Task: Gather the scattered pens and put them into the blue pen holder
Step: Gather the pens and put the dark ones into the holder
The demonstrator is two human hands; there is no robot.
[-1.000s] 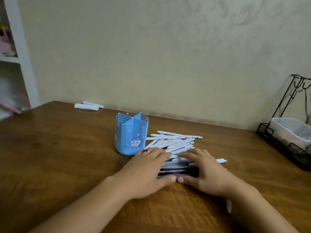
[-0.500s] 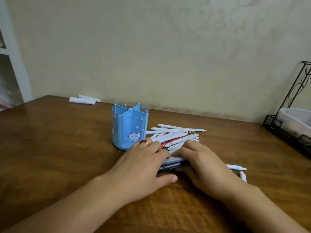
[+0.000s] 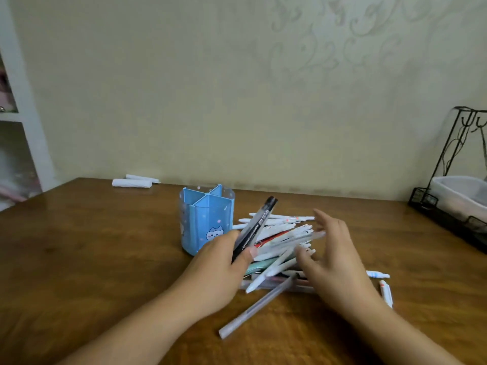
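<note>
we hold a black pen (image 3: 254, 229) pinched in our left hand (image 3: 218, 262), tip tilted toward the blue pen holder (image 3: 207, 219) just beside it, likely to drop it in. right of the holder, our right hand (image 3: 334, 256) hovers spread open, gripping nothing, over the pen pile (image 3: 279, 243).

Two bare forearms, sleeveless, left hand (image 3: 220, 262), right hand (image 3: 333, 255)

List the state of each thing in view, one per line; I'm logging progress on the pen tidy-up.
blue pen holder: upright, no pens seen inside
black pen: lifted, tilted, held
left hand: gripping the black pen
right hand: open, over the pile
pen pile: loose on the table
clear pen: lying apart, nearer the camera
</note>
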